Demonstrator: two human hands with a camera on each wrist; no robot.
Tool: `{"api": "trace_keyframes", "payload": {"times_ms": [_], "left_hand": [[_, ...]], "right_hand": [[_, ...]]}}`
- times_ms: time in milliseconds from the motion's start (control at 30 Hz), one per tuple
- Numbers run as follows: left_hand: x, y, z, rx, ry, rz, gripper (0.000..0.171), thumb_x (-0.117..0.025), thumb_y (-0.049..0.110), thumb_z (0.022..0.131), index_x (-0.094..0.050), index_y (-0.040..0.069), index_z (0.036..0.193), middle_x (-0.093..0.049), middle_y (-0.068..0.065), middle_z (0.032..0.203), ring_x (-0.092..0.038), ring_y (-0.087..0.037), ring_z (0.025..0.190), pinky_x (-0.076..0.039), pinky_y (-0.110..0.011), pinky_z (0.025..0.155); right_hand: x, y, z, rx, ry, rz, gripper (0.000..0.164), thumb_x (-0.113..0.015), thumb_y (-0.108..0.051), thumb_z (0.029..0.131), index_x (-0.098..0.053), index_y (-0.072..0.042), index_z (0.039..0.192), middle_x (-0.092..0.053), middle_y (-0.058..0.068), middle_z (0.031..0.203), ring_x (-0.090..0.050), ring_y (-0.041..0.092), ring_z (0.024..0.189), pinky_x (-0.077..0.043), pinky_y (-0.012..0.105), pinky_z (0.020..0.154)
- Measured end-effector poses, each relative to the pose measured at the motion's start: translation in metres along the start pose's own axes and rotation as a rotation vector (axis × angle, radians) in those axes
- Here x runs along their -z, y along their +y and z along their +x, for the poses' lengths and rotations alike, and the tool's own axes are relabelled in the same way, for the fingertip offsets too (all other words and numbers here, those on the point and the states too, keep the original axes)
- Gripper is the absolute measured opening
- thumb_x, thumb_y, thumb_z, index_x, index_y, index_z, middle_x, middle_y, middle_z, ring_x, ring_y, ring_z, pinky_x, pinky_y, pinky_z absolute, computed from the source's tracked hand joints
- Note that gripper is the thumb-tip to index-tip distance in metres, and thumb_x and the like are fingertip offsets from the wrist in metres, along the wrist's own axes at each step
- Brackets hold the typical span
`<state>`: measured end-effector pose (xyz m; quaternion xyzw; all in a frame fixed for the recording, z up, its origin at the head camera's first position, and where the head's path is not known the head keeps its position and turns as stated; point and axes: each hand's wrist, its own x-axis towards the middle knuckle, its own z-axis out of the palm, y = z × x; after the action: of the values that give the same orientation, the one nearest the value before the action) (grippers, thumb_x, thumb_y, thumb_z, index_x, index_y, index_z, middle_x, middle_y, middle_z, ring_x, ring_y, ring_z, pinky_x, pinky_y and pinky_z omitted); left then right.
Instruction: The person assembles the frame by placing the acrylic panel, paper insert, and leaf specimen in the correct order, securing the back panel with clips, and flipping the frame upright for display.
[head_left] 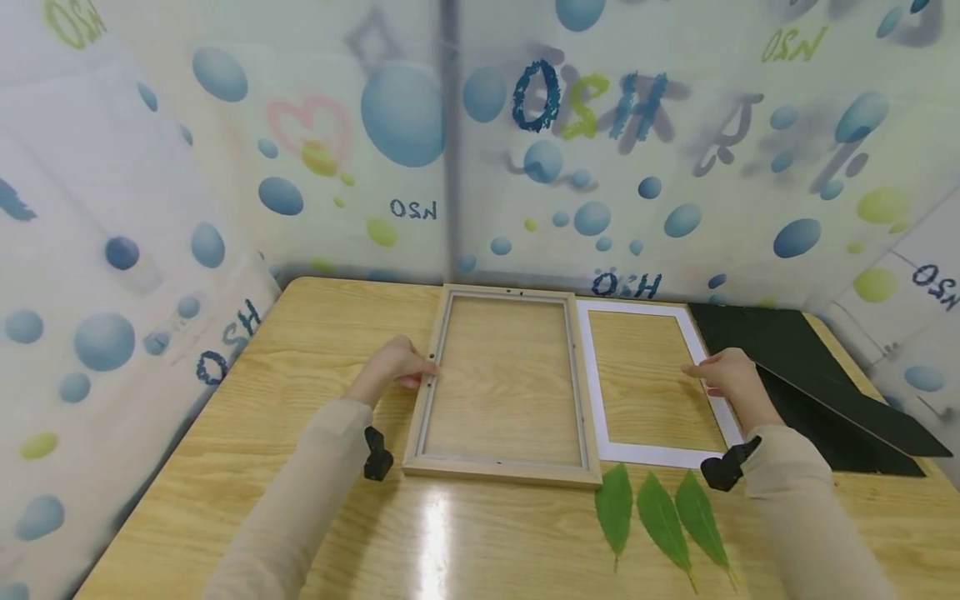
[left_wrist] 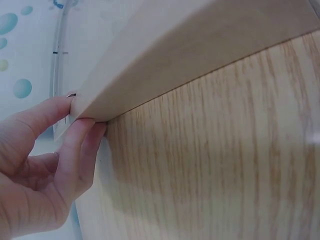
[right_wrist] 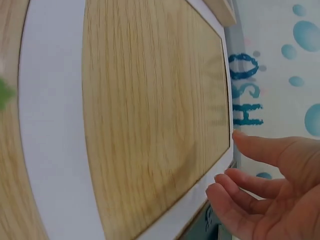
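A pale wooden picture frame (head_left: 501, 472) with a clear pane lies on the table. My left hand (head_left: 397, 362) pinches its left rail, and in the left wrist view the thumb rests on top while the fingers hold the outer side. Right of the frame lies a white rectangular mat (head_left: 652, 454) with a cut-out window. Over its right border hovers my right hand (head_left: 729, 379), holding nothing. The right wrist view shows that hand's thumb (right_wrist: 260, 149) apart from its loosely bent fingers.
A black backing board (head_left: 780, 337) with a raised flap (head_left: 862, 408) lies at the right. Three green leaves (head_left: 663, 525) lie in front of the mat. Behind the wooden table (head_left: 337, 321) hangs a patterned curtain (head_left: 480, 183).
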<state>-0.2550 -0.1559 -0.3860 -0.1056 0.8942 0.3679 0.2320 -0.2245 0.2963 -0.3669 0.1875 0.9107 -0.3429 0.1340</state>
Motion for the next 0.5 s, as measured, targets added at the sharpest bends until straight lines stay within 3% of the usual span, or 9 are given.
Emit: {"api": "trace_keyframes", "payload": {"times_ms": [100,233,333,500], "left_hand": [[0.0,0.0,0.0,0.006,0.0,0.001,0.032,-0.07,0.016,0.08,-0.061,-0.008,0.1,-0.059,-0.007,0.077,-0.055,-0.006,0.05,-0.051,-0.016,0.05],[0.0,0.0,0.001,0.018,-0.004,-0.008,0.033,-0.07,0.016,0.08,-0.061,-0.008,0.101,-0.059,-0.007,0.079,-0.055,-0.006,0.05,-0.052,-0.016,0.051],[0.001,0.001,0.0,0.023,-0.008,-0.011,0.033,-0.07,0.016,0.08,-0.06,-0.007,0.101,-0.058,-0.006,0.078,-0.055,-0.006,0.051,-0.052,-0.016,0.051],[0.002,0.001,-0.001,0.026,-0.004,-0.014,0.033,-0.07,0.016,0.08,-0.059,-0.007,0.1,-0.056,-0.005,0.075,-0.055,-0.006,0.051,-0.052,-0.016,0.051]], "right_hand": [[0.006,0.003,0.001,-0.011,0.029,-0.08,0.052,-0.064,-0.025,0.083,-0.051,0.019,0.107,-0.057,0.019,0.079,-0.057,0.016,0.062,-0.053,0.027,0.055],[0.008,0.009,0.007,-0.063,0.036,-0.178,0.041,-0.064,-0.028,0.083,-0.055,0.012,0.087,-0.048,0.001,0.049,-0.05,0.011,0.044,-0.043,0.024,0.046],[0.007,0.014,0.01,-0.074,0.034,-0.228,0.042,-0.064,-0.029,0.083,-0.053,0.012,0.084,-0.047,0.0,0.046,-0.049,0.01,0.043,-0.041,0.023,0.045],[0.005,0.021,0.01,-0.058,0.053,-0.227,0.053,-0.069,-0.026,0.079,-0.047,0.018,0.099,-0.05,0.009,0.062,-0.052,0.014,0.05,-0.044,0.024,0.046]]}}
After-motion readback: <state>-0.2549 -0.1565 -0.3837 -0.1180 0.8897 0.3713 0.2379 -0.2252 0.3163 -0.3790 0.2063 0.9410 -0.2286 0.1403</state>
